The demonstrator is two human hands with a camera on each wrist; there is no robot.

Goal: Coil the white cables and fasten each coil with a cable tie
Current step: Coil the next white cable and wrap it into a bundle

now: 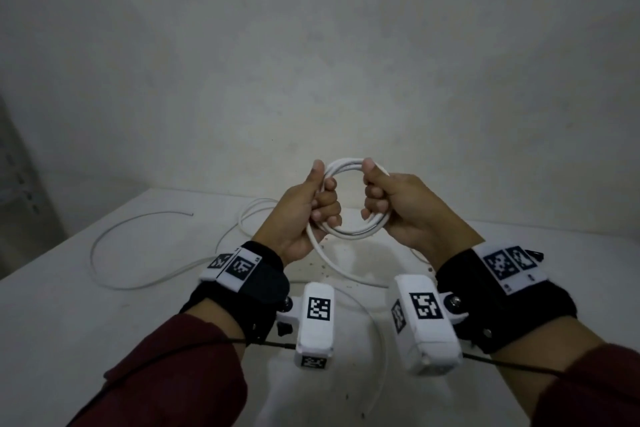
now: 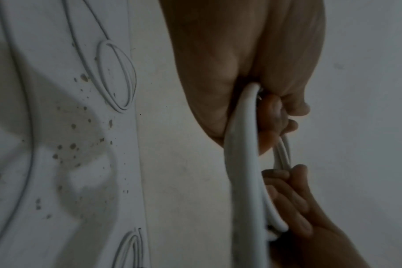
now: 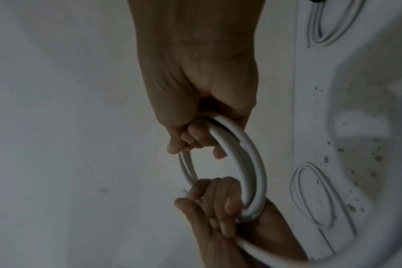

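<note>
Wall: pale, plain, behind everything.

Table: white top, dark specks near centre. No containers in view.

Loose cables on table: count uncertain, at least 2 in head view. One long thin cable sweeps a wide arc on the left, free end pointing right near the far edge. Another loose loop lies behind the left hand. Wrist views also show 2 small flat coils lying on the tabletop, one near the far edge, one partly cut off by the frame edge. Cannot tell if they are tied.

Sleeves: 2, dark red. Wrist bands: 2, black, w/ white marker blocks. Wrist cameras: 2, white boxes.

Hands: 2, raised above table, facing each other, apart w/ the ring between them.
- Left hand: fingers curled round the left side of the coil, thumb up along it.
- Right hand: fingers curled round the right side, thumb on top.

Coil: 1, white, several turns (approx 3–4, hard to count), held upright in the air over table centre. Tail of the same cable drops from the left-hand side down to the table, then runs off right.

Cable ties: none made out.
</note>
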